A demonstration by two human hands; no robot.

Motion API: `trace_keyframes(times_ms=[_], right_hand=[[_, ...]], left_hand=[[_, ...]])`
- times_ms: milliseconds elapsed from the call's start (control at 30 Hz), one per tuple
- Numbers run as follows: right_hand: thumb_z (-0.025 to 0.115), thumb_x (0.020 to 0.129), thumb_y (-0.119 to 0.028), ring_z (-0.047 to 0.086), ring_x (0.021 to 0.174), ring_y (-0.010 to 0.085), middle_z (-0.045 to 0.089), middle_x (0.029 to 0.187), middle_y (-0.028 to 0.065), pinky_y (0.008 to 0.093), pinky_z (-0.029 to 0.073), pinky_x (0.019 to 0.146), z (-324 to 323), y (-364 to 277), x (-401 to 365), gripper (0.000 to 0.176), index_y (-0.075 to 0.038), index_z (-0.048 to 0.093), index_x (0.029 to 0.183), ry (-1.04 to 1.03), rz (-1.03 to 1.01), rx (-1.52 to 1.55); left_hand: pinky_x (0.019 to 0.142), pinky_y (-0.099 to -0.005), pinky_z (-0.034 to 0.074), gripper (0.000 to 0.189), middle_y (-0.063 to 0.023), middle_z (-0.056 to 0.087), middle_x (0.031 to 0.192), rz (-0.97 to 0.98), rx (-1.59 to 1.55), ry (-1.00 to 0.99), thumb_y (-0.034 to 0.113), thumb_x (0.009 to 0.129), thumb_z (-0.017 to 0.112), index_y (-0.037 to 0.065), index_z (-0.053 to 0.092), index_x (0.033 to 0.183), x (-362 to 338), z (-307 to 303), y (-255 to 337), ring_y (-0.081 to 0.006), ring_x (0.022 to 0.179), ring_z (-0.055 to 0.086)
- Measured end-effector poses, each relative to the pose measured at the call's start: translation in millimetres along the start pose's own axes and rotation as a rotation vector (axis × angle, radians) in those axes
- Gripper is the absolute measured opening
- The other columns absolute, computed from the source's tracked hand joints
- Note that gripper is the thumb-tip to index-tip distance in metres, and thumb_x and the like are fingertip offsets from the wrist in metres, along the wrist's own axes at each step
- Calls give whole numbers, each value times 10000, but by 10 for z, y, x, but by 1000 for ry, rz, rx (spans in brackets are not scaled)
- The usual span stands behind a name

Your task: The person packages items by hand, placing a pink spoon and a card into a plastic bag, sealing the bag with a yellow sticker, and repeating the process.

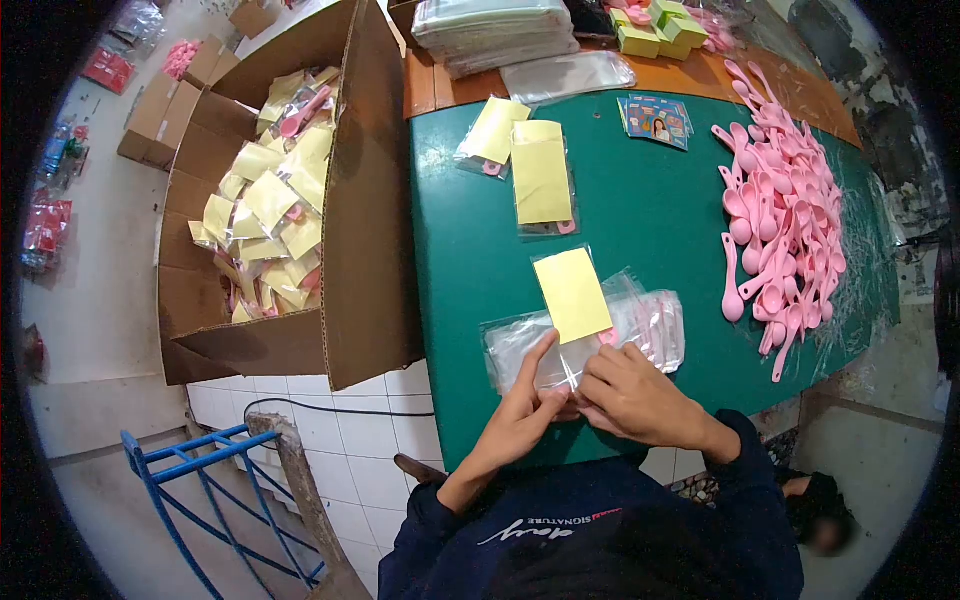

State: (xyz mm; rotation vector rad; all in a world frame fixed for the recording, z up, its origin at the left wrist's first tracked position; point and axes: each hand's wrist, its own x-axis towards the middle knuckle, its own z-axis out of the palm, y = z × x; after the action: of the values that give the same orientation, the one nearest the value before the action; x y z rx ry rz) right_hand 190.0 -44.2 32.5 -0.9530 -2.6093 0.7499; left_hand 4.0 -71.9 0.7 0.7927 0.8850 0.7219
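Observation:
A clear plastic bag point(577, 360) with a yellow card point(572, 295) inside lies in front of me at the table's near edge. Part of a pink spoon point(608, 337) shows beside the card's lower corner. My left hand point(520, 412) grips the bag's lower end, its index finger stretched up toward the card. On the other side, the curled fingers of my right hand point(640, 398) pinch the same end; the fingertips are partly hidden. Beneath the bag spreads a pile of clear plastic bags point(655, 325).
Two packed bags with yellow cards point(541, 172) lie farther back on the green table point(460, 260). Pink spoons point(780, 220) are heaped at right, near printed cards point(658, 121). A cardboard box point(370, 220) of packed bags stands left. Plastic sleeves point(495, 35) are stacked behind.

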Motion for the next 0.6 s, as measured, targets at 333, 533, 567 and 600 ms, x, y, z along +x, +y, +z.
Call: trace_keyframes(times_ms=[333,533,567,600], right_hand=[[694,748,-91,546,754,205,574,826,58,356,419,700,-760,504,-223,152,-49,574,832,-152,-102,817],[538,861,-139,557,809,200,570,901,107,297,434,735,-1849,2285,-1421,165,-16,527,969,766,681,-366],[554,843,-117,559,846,229,568,952,125,314,435,767,-1852,2173,-1484,237,-13,506,1050,741,692,-480],[570,824,-95,561,883,258,566,1004,143,331,437,798,-1863,2033,-1538,328,-10,485,1130,712,696,-596]], left_hand=[[748,-244,511,452,-142,632,983,-22,18,54,36,931,445,76,308,1360,18,-50,120,-182,919,631],[805,-270,505,272,-174,616,1061,-58,4,-18,67,957,395,-8,467,1208,-17,-107,-3,-203,975,619],[817,-280,503,267,-185,613,1064,-61,-10,-16,74,957,400,-20,473,1195,-39,-91,-13,-209,975,618],[830,-291,501,264,-195,610,1066,-59,-29,-10,81,956,405,-32,478,1183,-31,-73,-13,-216,975,618]])
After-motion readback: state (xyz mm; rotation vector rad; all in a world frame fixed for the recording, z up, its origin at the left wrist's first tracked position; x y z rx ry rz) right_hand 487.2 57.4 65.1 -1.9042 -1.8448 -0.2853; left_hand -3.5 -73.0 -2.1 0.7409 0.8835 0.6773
